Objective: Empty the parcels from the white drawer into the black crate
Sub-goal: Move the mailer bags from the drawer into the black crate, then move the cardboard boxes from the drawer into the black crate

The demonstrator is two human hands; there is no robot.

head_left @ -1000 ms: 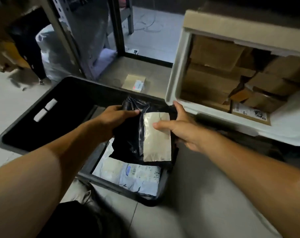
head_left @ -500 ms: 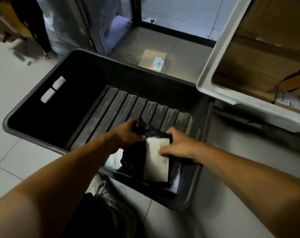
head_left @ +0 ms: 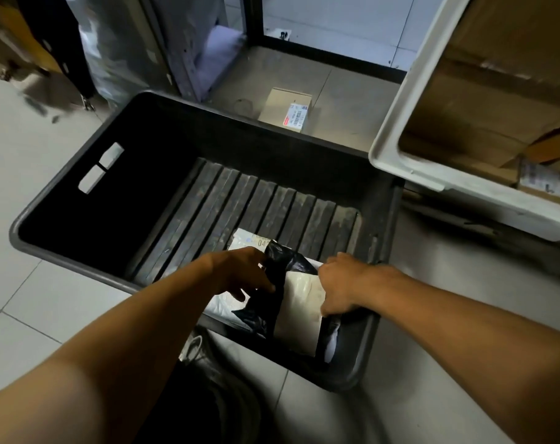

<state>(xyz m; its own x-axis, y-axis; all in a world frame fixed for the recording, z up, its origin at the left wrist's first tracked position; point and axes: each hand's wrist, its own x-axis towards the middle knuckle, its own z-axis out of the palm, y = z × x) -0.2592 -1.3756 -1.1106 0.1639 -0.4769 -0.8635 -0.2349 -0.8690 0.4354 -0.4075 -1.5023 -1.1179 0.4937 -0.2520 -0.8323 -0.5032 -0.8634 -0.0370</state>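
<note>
Since the earlier frame the black parcel (head_left: pixel 291 302) has gone lower and now lies in the near corner of the black crate (head_left: pixel 89 200), on top of a white parcel (head_left: pixel 249 240). The left hand (head_left: pixel 243 272) loosely pinches its crumpled black edge, and the right hand (head_left: pixel 339 285) presses with bent fingers on its pale label. The parcel looks soft, light and a little slippery, so an edge fold is probably the best hold. The white drawer (head_left: pixel 397 129) beside the crate still contains brown cardboard parcels (head_left: pixel 483 100).
</note>
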